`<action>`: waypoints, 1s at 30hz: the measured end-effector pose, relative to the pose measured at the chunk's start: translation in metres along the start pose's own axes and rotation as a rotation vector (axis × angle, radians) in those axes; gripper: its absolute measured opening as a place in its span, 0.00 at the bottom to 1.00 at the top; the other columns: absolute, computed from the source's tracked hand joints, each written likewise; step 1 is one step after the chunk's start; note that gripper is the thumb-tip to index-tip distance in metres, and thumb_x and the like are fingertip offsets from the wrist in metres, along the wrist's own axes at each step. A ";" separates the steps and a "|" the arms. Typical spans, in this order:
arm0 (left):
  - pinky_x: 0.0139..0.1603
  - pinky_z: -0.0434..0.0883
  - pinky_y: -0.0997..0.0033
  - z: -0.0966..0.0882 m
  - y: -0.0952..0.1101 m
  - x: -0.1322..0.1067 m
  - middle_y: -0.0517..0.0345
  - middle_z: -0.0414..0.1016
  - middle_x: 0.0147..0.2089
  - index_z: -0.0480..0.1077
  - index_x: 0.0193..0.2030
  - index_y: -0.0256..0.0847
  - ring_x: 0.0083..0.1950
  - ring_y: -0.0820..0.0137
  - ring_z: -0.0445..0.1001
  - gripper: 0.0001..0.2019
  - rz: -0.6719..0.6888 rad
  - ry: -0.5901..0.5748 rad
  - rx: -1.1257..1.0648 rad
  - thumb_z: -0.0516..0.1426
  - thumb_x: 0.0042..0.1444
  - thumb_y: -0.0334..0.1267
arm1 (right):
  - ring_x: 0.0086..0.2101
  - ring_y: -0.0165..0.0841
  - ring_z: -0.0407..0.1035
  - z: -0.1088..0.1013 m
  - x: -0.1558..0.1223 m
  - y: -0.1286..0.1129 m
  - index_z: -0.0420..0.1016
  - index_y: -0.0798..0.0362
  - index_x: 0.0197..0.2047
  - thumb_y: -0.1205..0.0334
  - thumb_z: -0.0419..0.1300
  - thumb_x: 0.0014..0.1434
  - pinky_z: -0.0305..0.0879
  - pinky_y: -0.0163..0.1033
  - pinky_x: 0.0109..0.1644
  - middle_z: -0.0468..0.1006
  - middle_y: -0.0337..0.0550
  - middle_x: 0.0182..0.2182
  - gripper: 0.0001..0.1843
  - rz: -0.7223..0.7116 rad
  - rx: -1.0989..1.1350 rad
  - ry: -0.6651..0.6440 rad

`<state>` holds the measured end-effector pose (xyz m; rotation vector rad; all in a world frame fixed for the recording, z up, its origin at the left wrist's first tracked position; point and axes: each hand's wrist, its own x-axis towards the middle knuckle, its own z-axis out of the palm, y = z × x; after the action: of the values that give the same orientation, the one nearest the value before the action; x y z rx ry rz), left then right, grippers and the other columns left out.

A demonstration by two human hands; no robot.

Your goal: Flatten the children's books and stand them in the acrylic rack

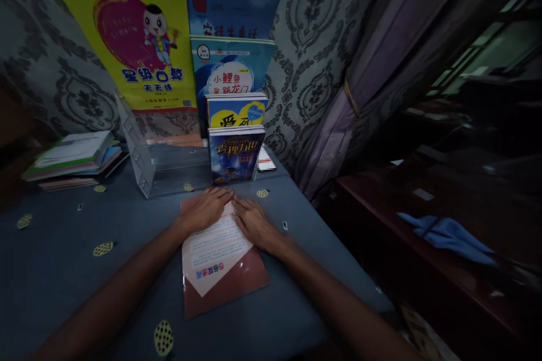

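Note:
A thin reddish-brown book (243, 277) with a pale printed panel lies on the table, its text upside down from my side. My left hand (207, 208) rests flat across the upper left of the cover, fingers stretched out. Over the upper right part lies my right hand (256, 225), also flat with fingers extended. The fingertips of both hands meet near the book's far edge. Neither hand grips anything. Just beyond them, a dark blue book (234, 155) stands upright at the front of a clear stepped rack (146, 172).
The rack also holds a tall yellow workbook (148, 39), a teal book (237, 62) and several other books. Stacked books (74, 155) lie at the left. A blue cloth covers the table (114, 287). Rightward are a tied curtain (339, 118) and a dark red surface with a blue cloth (449, 237).

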<state>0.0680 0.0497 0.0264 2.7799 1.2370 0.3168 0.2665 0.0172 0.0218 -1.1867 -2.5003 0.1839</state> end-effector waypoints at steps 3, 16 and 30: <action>0.65 0.61 0.55 -0.003 0.002 -0.002 0.47 0.68 0.66 0.64 0.65 0.40 0.65 0.60 0.65 0.22 -0.026 0.032 0.031 0.45 0.67 0.31 | 0.60 0.44 0.65 0.000 0.006 0.003 0.69 0.61 0.62 0.62 0.47 0.69 0.59 0.53 0.65 0.72 0.60 0.60 0.23 -0.022 0.015 -0.020; 0.67 0.60 0.54 0.007 -0.009 -0.006 0.48 0.69 0.65 0.66 0.64 0.41 0.67 0.63 0.65 0.22 0.066 0.084 -0.052 0.47 0.66 0.29 | 0.66 0.41 0.57 -0.002 -0.012 0.002 0.64 0.61 0.66 0.62 0.48 0.69 0.51 0.54 0.70 0.64 0.59 0.66 0.25 -0.006 0.126 -0.070; 0.70 0.55 0.49 0.002 0.005 -0.011 0.47 0.67 0.67 0.64 0.65 0.41 0.69 0.62 0.63 0.20 0.024 0.043 -0.018 0.45 0.70 0.36 | 0.64 0.40 0.60 0.000 -0.026 -0.002 0.65 0.57 0.66 0.62 0.50 0.69 0.55 0.54 0.69 0.68 0.56 0.64 0.24 -0.012 0.118 -0.012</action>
<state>0.0651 0.0377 0.0237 2.7891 1.2045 0.3891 0.2799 -0.0041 0.0155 -1.1255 -2.4691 0.3319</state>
